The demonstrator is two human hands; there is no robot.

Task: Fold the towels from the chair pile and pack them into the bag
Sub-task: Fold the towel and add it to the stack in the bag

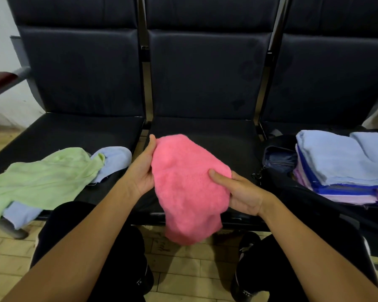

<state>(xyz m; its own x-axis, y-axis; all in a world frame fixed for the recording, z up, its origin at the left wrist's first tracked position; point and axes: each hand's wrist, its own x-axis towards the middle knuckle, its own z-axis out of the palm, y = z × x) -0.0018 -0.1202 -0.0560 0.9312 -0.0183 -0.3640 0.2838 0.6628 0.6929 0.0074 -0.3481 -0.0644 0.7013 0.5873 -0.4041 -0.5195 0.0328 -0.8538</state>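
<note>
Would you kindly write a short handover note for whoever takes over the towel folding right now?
Hands: left hand and right hand both grip the pink towel above the middle seat, not yet folded flat.
Done: folded towels stacked in the open bag on the right seat.
Left: fold and pack the pink one, then the green towel and blue towel lying loose on the left seat.

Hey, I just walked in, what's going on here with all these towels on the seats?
A person is working through towels at a row of dark seats. Both hands, the left hand and the right hand, hold a pink towel up in front of the middle seat. A green towel and a light blue towel lie unfolded on the left seat. On the right, folded towels are stacked in an open dark bag.
</note>
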